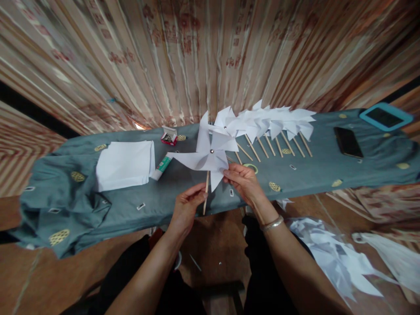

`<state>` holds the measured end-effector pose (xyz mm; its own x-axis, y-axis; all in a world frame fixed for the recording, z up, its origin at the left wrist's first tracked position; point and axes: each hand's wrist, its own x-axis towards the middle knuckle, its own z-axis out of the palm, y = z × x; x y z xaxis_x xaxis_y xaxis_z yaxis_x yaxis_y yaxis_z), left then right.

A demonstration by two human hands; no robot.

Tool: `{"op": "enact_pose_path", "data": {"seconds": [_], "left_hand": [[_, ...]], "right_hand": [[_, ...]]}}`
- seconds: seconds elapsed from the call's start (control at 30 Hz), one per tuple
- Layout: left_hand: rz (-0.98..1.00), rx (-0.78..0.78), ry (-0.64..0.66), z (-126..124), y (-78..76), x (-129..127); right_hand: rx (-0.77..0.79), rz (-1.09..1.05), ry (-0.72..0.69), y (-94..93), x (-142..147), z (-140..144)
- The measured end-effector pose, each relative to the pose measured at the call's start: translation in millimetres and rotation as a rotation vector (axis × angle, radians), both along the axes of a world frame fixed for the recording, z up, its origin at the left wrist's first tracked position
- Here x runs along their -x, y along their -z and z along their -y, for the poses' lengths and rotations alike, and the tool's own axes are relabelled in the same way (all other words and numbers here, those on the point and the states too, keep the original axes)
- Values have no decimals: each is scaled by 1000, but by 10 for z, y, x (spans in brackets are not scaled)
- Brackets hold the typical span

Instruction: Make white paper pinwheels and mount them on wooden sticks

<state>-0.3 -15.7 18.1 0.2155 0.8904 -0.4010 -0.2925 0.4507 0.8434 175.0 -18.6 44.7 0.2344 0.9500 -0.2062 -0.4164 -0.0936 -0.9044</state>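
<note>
Pinwheel (pixel 210 158) stick pinched in left hand (pixel 187 205) grip, right hand (pixel 244 180) grip closed on blade edge.

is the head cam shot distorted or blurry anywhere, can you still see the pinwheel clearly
Head view: strong wide-angle bend, so the cloth-covered table bows and the curtain stripes fan outward, smeared toward the corners. The centre is sharp: the paper pinwheel, left hand on its stick and right hand at a blade read clearly. Soft, even light, no glare.

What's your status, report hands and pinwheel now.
Left hand pinching wooden stick. Right hand gripping white paper pinwheel. Glue stick alongside, not obstructing.
</note>
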Motion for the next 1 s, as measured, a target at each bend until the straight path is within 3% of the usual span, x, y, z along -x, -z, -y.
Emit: {"op": "enact_pose_path", "data": {"seconds": [0.4, 0.6, 0.73, 0.9, 1.0], "left_hand": [[22, 0, 30, 18, -25, -12], [31, -2, -2, 3, -46, 6], [33, 2, -18, 0, -64, 34], [32, 21, -3, 16, -75, 27], [29, 22, 20, 28, -66, 15]], "right_hand": [[-20, 11, -56, 35, 75, 11], [-35, 135, -103, 26, -28, 38], [-68, 266, 66, 3, -263, 64], [-134, 322, 387, 22, -465, 16], [-156, 339, 392, 48, -459, -20]]}}
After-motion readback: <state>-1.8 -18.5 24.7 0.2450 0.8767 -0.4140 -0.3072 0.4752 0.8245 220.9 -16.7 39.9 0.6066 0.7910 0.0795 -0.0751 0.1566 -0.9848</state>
